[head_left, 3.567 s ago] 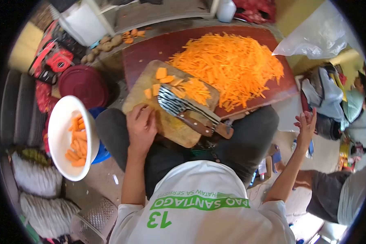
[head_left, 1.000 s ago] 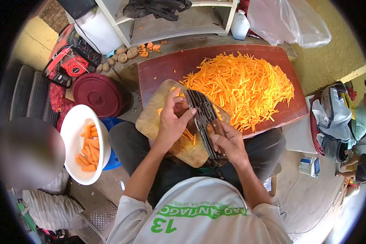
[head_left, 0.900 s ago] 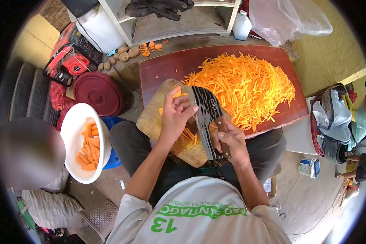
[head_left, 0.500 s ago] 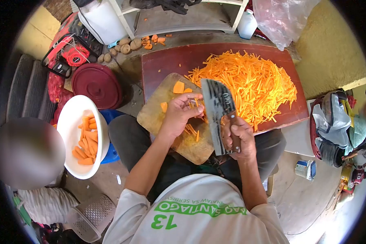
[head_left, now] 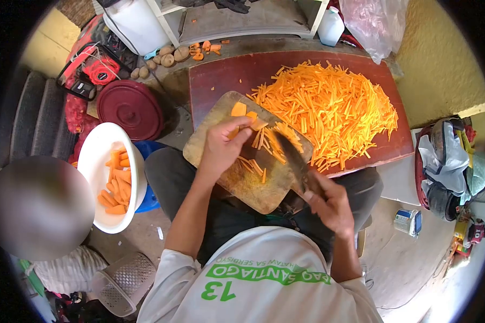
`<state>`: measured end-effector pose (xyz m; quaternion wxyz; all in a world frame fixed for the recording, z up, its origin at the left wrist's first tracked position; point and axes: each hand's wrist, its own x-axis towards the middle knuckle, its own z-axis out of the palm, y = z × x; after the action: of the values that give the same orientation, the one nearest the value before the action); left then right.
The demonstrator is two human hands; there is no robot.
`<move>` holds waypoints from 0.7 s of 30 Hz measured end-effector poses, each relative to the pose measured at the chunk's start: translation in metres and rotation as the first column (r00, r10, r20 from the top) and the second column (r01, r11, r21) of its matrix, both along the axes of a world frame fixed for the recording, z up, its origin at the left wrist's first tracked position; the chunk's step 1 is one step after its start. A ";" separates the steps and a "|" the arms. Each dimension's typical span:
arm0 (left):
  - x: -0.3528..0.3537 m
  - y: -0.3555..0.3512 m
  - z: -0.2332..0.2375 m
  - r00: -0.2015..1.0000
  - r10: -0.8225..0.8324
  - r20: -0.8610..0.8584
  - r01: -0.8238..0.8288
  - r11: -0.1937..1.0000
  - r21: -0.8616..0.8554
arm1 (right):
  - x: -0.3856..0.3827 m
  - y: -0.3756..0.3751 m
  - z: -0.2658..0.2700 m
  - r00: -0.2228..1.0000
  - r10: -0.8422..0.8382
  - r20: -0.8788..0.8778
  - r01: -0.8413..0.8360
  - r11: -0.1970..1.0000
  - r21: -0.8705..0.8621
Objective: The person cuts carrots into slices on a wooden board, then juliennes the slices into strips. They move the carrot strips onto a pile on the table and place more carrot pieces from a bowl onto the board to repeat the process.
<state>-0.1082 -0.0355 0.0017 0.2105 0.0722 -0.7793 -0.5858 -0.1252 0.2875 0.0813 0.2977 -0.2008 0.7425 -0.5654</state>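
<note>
My right hand (head_left: 333, 203) is wrapped around the dark handle of a cleaver (head_left: 293, 152). Its blade, seen nearly edge-on and a little blurred, is upright over the right part of a worn wooden cutting board (head_left: 226, 185). Left of the blade, my left hand (head_left: 223, 144) has its fingers bent onto carrot slices (head_left: 258, 123) on the board; its fingertips are partly hidden. Cut carrot sticks (head_left: 269, 143) lie beside the blade, with a few more nearer me. Another flat carrot piece (head_left: 238, 109) rests past my left fingers.
A large heap of carrot sticks (head_left: 328, 113) covers much of the red table (head_left: 215, 72). On my left stands a white basin (head_left: 86, 161) of peeled carrots, near a dark red lid (head_left: 129, 110). A person with a blurred head sits beyond the basin. Potatoes (head_left: 167, 59) lie by the shelf.
The cleaver has turned from showing its broad flat side to nearly edge-on, and my right hand has moved slightly down and right. My left fingers have closed in over the slices.
</note>
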 end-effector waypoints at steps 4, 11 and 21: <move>0.007 -0.034 0.004 0.989 0.141 0.033 -0.130 0.964 -0.231 | 0.020 -0.015 -0.010 0.918 0.244 -0.314 -0.249 0.968 0.024; 0.012 -0.033 0.000 0.991 0.130 0.023 -0.104 0.875 -0.472 | 0.014 -0.038 -0.017 0.885 0.221 -0.410 -0.180 0.974 0.136; -0.024 -0.016 0.015 0.989 -0.056 0.135 0.136 0.691 -0.710 | -0.002 -0.006 -0.006 0.999 0.004 -0.036 -0.003 1.000 0.030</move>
<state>-0.1323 -0.0512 0.0166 0.1506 -0.0266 -0.9582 -0.2416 -0.1275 0.2818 0.0755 0.2883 -0.2076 0.7558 -0.5501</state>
